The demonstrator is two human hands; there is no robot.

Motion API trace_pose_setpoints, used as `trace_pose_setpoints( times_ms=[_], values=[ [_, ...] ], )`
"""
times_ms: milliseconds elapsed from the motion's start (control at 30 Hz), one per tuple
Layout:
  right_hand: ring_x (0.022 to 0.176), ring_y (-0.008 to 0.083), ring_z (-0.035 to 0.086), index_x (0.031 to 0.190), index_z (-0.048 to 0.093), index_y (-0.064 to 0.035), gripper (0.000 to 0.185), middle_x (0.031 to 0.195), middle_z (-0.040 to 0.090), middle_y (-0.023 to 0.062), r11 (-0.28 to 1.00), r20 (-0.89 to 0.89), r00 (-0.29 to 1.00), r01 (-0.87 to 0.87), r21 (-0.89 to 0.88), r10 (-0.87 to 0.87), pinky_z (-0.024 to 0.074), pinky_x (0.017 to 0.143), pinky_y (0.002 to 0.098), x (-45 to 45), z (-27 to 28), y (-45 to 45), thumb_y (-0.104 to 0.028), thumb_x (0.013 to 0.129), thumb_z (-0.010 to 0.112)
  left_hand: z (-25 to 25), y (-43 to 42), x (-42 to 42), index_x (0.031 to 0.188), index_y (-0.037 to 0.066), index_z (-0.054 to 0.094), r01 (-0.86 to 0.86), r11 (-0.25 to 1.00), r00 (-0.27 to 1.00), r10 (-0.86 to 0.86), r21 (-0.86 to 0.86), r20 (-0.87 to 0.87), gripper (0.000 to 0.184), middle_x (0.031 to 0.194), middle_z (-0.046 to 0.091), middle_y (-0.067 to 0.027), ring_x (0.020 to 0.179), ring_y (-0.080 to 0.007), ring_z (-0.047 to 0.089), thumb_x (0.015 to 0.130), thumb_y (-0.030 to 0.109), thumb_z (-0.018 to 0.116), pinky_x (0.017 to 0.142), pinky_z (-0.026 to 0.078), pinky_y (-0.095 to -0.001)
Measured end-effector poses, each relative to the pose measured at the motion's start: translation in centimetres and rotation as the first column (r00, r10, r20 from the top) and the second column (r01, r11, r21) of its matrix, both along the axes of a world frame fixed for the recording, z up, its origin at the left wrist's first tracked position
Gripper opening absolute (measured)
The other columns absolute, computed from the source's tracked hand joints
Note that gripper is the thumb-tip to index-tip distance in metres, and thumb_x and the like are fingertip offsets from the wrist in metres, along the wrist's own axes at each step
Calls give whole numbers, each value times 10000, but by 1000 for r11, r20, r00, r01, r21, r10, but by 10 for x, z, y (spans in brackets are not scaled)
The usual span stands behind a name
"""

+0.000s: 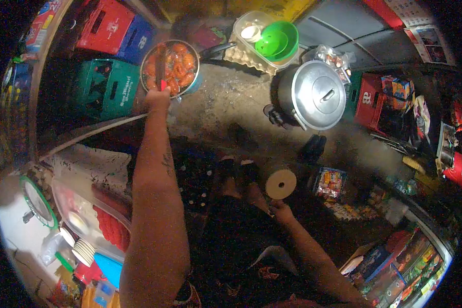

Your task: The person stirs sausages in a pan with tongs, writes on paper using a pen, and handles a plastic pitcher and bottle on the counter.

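At the upper left, a round pan (188, 77) holds several glossy orange-red pieces of food in liquid. My left hand (158, 98) reaches to its near edge, closed on the red handle of a utensil (163, 84). The utensil's dark, long part extends over the food; its exact shape is blurred. Lower down, near my legs, my right hand (280, 209) is closed at the lower edge of a beige round disc (287, 184) with a dark spot in its middle. Whether the disc has a handle is hard to tell.
Right of the pan are a green bowl (291, 41) on an egg tray (236, 57) and a large lidded pot (318, 95). Green (100, 87) and red (105, 25) crates stand left. A clear tub (61, 192) is lower left, packets (329, 183) lower right.
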State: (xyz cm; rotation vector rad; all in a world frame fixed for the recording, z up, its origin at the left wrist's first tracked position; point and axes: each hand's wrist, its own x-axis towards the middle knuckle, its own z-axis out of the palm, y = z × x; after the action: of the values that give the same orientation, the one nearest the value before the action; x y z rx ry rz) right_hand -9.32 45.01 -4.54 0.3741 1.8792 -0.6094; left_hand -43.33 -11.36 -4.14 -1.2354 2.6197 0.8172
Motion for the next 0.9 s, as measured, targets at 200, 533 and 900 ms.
trace_pose_setpoints(
  times_ms=[200,533,900],
  values=[
    [998,231,644,1101,638,-81,296,1066,674,85,972,-31,990,128,-199,-136,484,878,362,-6,9,-7,-258,864,638,-50,-14,20,976,2,639,-165,707,880,420,687,-222,402,748,647,-112,623,-204,673,837,375,697,509,519,-390],
    [966,240,663,1119,628,-69,293,1031,689,120,995,3,996,88,-53,-88,506,846,381,-30,41,-30,-238,879,620,7,14,-9,1041,31,644,240,904,963,-174,-355,208,371,997,694,-167,909,-309,703,896,372,633,760,567,-439],
    [937,221,674,1195,619,-54,366,1063,691,123,956,-54,973,207,-210,-223,526,820,365,-24,33,-21,-274,902,638,33,2,-19,1123,111,605,288,844,925,-122,-453,359,342,1110,666,-134,1013,-317,677,947,400,553,789,575,-444]
  ],
)
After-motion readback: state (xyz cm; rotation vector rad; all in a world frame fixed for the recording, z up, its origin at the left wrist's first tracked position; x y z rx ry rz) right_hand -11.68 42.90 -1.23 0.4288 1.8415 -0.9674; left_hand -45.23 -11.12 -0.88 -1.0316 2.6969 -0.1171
